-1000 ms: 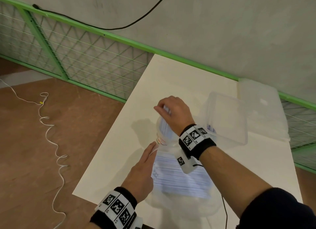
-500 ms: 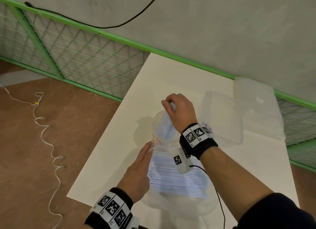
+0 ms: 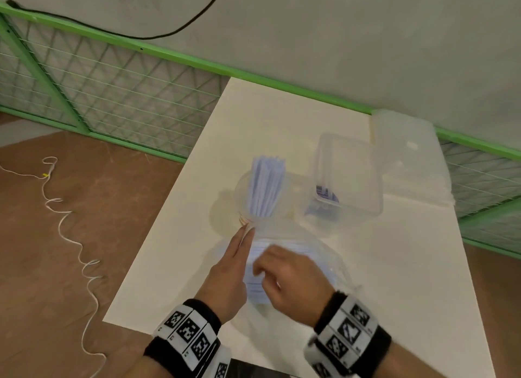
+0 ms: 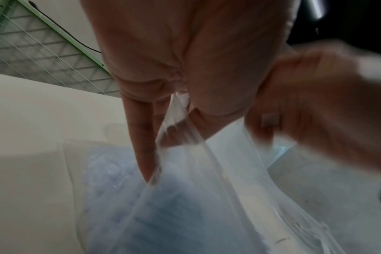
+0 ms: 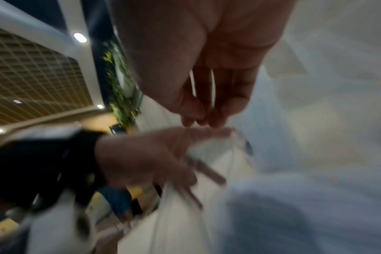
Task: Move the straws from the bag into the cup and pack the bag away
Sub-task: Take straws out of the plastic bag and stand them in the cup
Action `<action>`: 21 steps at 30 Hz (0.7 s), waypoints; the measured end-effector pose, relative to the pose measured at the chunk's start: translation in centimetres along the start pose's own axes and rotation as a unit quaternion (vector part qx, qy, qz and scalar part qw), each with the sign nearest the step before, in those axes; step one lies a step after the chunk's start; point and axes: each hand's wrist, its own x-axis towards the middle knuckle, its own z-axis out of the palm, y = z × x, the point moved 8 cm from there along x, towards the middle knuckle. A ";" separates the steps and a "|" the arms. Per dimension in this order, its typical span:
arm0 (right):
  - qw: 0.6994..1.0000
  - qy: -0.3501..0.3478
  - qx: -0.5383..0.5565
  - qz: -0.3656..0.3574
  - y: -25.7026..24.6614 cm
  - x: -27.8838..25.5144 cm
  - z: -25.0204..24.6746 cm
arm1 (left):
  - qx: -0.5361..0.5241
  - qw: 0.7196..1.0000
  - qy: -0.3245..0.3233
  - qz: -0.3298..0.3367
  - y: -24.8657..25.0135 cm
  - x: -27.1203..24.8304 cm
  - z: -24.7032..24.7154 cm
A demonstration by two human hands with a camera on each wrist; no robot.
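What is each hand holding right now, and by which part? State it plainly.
The left hand pinches the clear plastic bag by the edge of its open mouth. The right hand is reaching into the bag; whether it grips any pale blue straws cannot be told.

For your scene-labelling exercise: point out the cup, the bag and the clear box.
cup (image 3: 242, 191), head view, its left rim.
bag (image 3: 315, 245), head view, clear film over the straws.
clear box (image 3: 366, 191), head view, its right wall.

- We can read no words, brands or numbers anywhere.
- The wristbands (image 3: 188, 334) on both arms carry black-and-white square code markers, not letters.
- The clear box (image 3: 348, 177) bears a purple printed label, too blurred for us to read.
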 end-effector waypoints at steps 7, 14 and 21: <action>0.982 -0.086 -0.093 0.137 7.0 -5.5 9.1 | 0.020 0.999 -0.026 0.006 2.1 0.8 1.9; 0.973 -0.035 -0.155 0.166 7.3 -5.5 8.8 | 0.049 0.998 -0.021 0.033 2.6 0.9 1.8; 0.965 -0.035 -0.182 0.183 7.4 -5.4 9.1 | 0.047 0.999 0.005 0.023 1.4 -0.4 1.3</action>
